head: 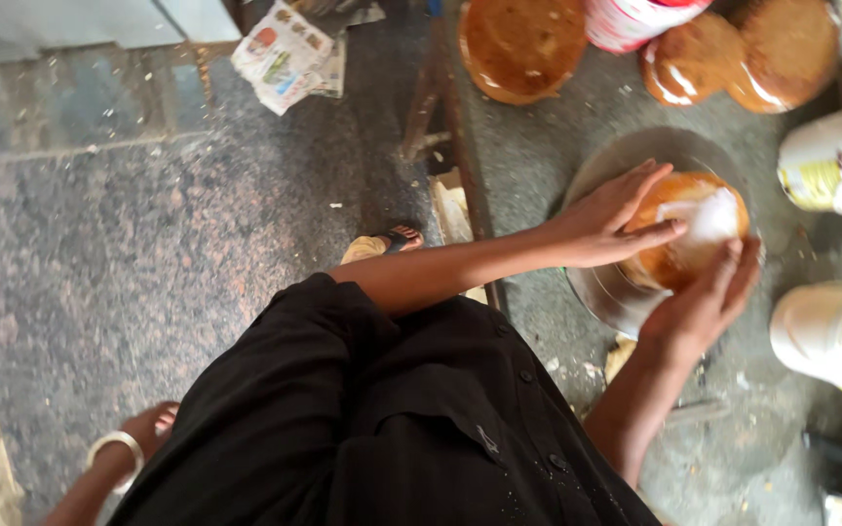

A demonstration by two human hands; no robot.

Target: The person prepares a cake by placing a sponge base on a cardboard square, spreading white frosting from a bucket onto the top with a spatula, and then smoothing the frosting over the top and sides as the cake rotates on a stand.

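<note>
Both hands rest on the cake, flat and uncurled, clamping nothing. Your left hand lies palm down over the cake's left half, fingers spread and reaching across the top toward the white patch. Your right hand cups the near right edge, with its fingertips touching the rim just below that patch. Neither hand lifts the cake; both steady it from opposite sides.

The cake sits on a round metal stand, at the right of the grey counter. It lies between your two hands and in contact with both.

Judge progress by the coating. A white layer, most likely icing, covers only the far right part of the top. The remaining top and the visible side are bare brown. On that evidence the coating is at an early stage, and most of the surface is left to cover.

Three more brown rounds lie at the far edge of the counter, uncoated as far as the view shows. White tubs stand at the right, near the stand. No spreading tool is visible in either hand. At the lower left, another person's hand with a bangle is well apart from the work.
</note>
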